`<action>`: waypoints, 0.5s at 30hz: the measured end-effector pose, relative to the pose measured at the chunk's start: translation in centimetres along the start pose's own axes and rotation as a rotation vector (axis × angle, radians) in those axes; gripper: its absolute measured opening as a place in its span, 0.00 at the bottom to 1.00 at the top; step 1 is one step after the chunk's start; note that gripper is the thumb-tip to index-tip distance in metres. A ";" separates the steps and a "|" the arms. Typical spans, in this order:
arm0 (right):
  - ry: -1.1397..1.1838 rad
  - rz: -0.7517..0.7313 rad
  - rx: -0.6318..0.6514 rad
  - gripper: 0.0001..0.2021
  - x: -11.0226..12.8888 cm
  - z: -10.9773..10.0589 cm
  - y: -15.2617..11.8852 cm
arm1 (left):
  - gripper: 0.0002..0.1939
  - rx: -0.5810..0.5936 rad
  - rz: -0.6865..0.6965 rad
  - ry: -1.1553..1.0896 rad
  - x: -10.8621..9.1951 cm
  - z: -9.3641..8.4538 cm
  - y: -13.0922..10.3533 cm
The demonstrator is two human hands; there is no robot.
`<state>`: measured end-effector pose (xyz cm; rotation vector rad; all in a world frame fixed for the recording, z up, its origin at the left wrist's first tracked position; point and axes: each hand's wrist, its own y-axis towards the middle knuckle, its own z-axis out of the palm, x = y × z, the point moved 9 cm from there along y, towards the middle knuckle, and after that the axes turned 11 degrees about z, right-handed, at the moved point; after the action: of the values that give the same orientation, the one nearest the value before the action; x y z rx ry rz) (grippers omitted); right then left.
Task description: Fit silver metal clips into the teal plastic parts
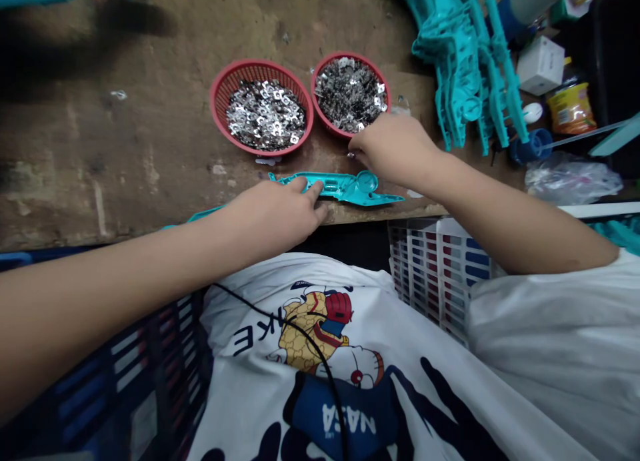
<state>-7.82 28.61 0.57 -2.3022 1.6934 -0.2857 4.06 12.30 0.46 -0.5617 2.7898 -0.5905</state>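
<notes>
At the near edge of the desk (165, 137), the left hand (285, 211) lay upon a teal plastic part (345, 186); whether it gripped could not be told. The right hand (390, 147), fingertips narrowed, pinched a small metal clip (351, 155). Beyond stood two red baskets (233, 86) of metal pieces (267, 117).

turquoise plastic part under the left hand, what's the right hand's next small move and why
Probably bring the right hand to the turquoise plastic part: that hand seems to pinch a small silvery metal piece, and the left hand rests on the part.
</notes>
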 end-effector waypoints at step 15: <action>-0.027 0.086 -0.014 0.13 1.3 1.6 0.0 | 0.26 0.004 -0.026 -0.046 0.2 -1.0 0.1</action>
<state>-6.94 27.48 -0.91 -2.2256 1.7813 -0.2245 3.54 12.67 1.32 -0.6046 2.7415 -0.5806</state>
